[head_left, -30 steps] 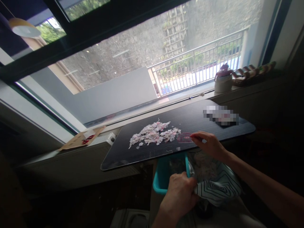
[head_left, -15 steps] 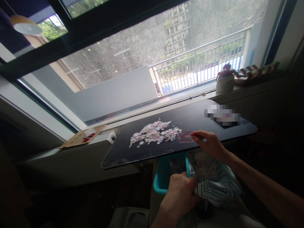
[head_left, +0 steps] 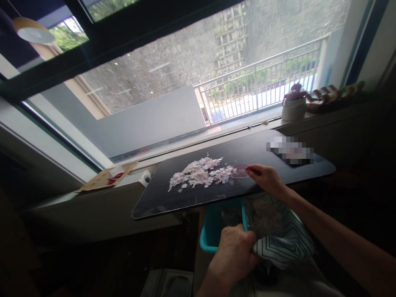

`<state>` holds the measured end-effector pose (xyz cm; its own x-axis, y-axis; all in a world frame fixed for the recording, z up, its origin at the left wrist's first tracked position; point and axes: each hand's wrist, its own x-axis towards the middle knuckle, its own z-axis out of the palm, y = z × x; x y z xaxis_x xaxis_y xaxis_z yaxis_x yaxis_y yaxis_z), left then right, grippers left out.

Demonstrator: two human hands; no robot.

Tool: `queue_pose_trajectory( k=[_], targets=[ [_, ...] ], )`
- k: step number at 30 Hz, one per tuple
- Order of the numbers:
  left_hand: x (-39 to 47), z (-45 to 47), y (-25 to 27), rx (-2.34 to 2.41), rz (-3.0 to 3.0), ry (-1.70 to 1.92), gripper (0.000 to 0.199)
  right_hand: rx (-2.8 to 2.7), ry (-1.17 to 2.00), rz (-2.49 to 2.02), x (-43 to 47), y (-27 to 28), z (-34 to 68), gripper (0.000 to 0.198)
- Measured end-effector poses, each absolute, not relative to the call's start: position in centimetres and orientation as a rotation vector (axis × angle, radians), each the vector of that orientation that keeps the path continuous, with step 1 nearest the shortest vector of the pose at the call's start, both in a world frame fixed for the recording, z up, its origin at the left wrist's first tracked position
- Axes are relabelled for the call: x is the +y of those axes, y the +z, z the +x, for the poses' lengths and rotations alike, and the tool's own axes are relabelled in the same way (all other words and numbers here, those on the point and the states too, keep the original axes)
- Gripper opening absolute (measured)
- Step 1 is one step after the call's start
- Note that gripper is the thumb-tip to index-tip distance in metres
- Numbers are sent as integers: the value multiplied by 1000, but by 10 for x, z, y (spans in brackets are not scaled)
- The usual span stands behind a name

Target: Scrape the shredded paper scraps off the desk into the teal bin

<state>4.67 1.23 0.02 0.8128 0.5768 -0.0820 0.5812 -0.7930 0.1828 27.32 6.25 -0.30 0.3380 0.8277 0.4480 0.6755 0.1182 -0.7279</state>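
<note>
In my right hand (head_left: 262,177), pinched at one end, is a see-through reddish plastic piece that looks like a protractor (head_left: 240,171). Its far edge touches the right side of a heap of small white and pink paper scraps (head_left: 201,172) on the dark tabletop (head_left: 182,204). Below the table's near edge, my left hand (head_left: 236,243) is closed on the rim of a teal plastic bin (head_left: 208,246). Beside that hand lies a white cloth with black lines (head_left: 286,247), and more paper scraps (head_left: 267,216) rest on it.
A blurred-out item (head_left: 291,150) lies at the table's right. On the sill stand a white jug-like container (head_left: 293,108) and a basket of rolled things (head_left: 331,99). A brown paper bag (head_left: 107,177) with red-handled scissors (head_left: 115,178) lies left, near a radiator (head_left: 133,179).
My right hand has moved slightly left and away from me, bringing the protractor up against the paper heap. The left hand and the bin stay put.
</note>
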Motion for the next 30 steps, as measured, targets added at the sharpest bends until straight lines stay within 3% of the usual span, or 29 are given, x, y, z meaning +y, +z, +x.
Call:
queue_pose_trajectory(
  k=[17, 30],
  targets=[
    [14, 47, 3, 894, 2780, -81, 21, -1438, 567, -1469, 47, 0, 255, 26],
    [16, 46, 4, 884, 2794, -93, 23, -1440, 512, -1488, 46, 7, 249, 26]
  ],
)
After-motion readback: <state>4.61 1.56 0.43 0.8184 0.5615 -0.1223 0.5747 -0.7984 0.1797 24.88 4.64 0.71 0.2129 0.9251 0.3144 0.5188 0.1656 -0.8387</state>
